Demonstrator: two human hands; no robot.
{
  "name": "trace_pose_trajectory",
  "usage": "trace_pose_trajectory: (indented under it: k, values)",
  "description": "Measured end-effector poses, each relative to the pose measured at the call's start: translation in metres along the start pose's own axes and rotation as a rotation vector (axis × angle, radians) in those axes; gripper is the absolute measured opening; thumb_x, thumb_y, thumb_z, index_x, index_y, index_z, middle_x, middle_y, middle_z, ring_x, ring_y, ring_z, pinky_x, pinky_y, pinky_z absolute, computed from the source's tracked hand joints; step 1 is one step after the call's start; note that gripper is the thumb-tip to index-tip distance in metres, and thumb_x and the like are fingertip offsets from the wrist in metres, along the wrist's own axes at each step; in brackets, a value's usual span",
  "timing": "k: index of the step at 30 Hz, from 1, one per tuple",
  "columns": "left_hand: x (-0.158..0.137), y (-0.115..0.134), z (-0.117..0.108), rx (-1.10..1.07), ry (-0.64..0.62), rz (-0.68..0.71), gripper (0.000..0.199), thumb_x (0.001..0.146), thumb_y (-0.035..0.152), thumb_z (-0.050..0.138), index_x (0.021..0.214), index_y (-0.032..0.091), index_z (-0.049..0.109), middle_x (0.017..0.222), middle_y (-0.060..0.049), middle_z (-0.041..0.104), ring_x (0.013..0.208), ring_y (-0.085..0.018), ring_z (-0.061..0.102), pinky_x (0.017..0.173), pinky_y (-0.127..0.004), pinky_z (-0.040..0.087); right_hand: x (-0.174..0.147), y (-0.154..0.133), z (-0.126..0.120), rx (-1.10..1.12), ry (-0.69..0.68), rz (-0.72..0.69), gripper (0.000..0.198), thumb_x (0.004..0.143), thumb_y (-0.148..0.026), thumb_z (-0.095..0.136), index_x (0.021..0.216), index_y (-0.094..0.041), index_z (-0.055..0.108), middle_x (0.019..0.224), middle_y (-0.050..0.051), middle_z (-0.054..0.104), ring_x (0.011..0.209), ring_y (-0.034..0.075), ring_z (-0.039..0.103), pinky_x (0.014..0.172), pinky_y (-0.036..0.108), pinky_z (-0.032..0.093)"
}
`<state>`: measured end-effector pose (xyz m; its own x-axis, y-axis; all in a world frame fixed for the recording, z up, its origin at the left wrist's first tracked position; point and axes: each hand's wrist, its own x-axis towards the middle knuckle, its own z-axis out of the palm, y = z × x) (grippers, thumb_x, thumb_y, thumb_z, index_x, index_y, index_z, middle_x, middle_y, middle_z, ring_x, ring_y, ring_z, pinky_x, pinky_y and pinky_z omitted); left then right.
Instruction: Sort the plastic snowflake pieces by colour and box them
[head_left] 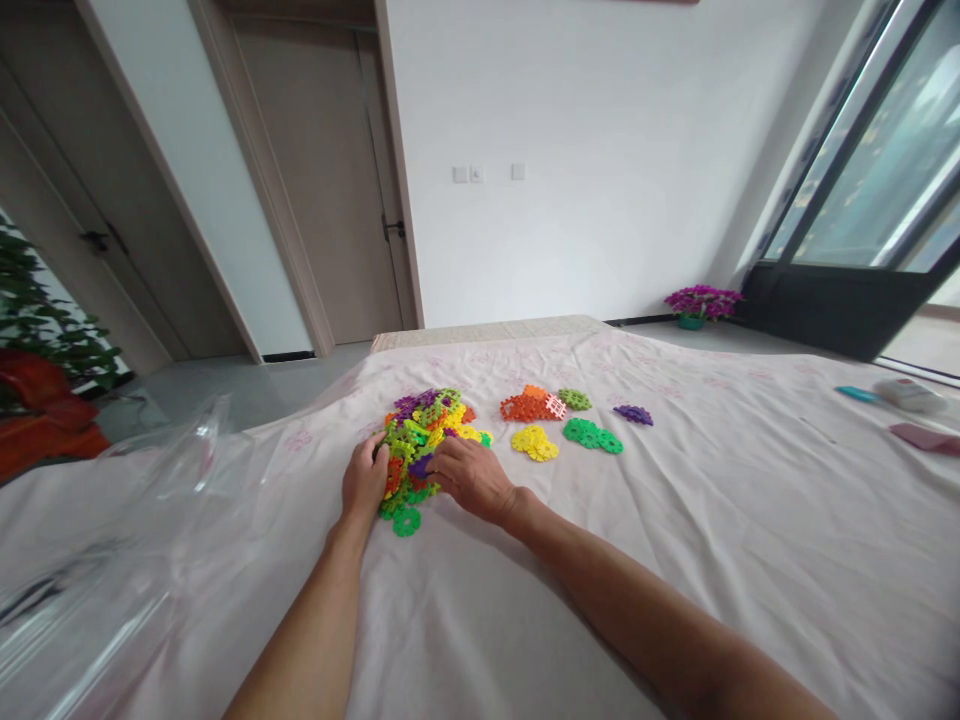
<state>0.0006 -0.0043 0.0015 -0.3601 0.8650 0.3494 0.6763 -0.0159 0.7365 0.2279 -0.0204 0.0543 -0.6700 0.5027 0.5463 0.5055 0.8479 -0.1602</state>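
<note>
Both arms (637, 590) extend: left grip (365, 480) half-open against pile (431, 415), right grip (474, 478) pinching purple piece (420, 467).

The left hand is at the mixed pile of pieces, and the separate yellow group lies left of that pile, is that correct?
Not quite: the head view shows the separate yellow group lying right of the mixed pile. The left hand is indeed at that pile.

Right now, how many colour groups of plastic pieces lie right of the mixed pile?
5: orange notched plastic pieces; light green pieces just right of them; purple pieces farthest right; yellow pieces nearer the camera; green pieces right of the yellow. Some pieces may be hidden within groups.
</note>
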Motion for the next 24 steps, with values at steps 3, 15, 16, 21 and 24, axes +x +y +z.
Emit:
trace_pose_trajectory:
  k: [3,15,16,21,24]
  values:
    - [0.0,-0.003,0.002,-0.014,0.008,0.009,0.043,0.091,0.037,0.042,0.125,0.021,0.063,0.13,-0.008,0.064,0.124,-0.023,0.056,0.109,-0.037,0.041,-0.005,0.018,-0.012,0.136,0.204,0.165,0.021,0.099,-0.033,0.051,0.1,-0.022,0.068,0.093,0.004,0.067,0.085,0.015,0.059,0.076,0.025,0.042]
    - [0.002,-0.01,0.004,0.012,0.008,-0.001,0.044,0.09,0.041,0.042,0.125,0.023,0.063,0.129,-0.007,0.064,0.123,-0.024,0.057,0.108,-0.038,0.043,-0.119,0.213,-0.107,0.233,0.785,1.176,0.037,0.082,-0.037,0.056,0.11,-0.015,0.064,0.077,0.004,0.07,0.056,0.014,0.065,0.054,0.024,0.049]
    - [0.002,-0.009,0.004,0.014,0.007,-0.001,0.044,0.09,0.041,0.042,0.125,0.023,0.063,0.129,-0.007,0.064,0.123,-0.024,0.056,0.108,-0.038,0.042,-0.129,0.223,-0.113,0.199,0.772,1.215,0.036,0.081,-0.034,0.056,0.11,-0.014,0.063,0.079,0.004,0.071,0.056,0.014,0.065,0.055,0.024,0.049]
    - [0.001,-0.007,0.003,0.014,0.007,0.006,0.043,0.091,0.04,0.042,0.125,0.023,0.062,0.129,-0.007,0.064,0.123,-0.025,0.056,0.108,-0.039,0.043,-0.164,0.246,-0.129,-0.065,0.578,1.388,0.031,0.079,-0.034,0.062,0.103,-0.014,0.065,0.073,0.007,0.071,0.065,0.019,0.066,0.065,0.029,0.049]
    - [0.001,-0.007,0.002,0.02,0.008,0.004,0.043,0.091,0.04,0.042,0.125,0.024,0.063,0.129,-0.007,0.065,0.123,-0.025,0.057,0.108,-0.039,0.043,-0.174,0.251,-0.13,-0.224,0.482,1.396,0.028,0.078,-0.035,0.064,0.099,-0.016,0.067,0.081,0.01,0.072,0.08,0.023,0.066,0.068,0.03,0.047]
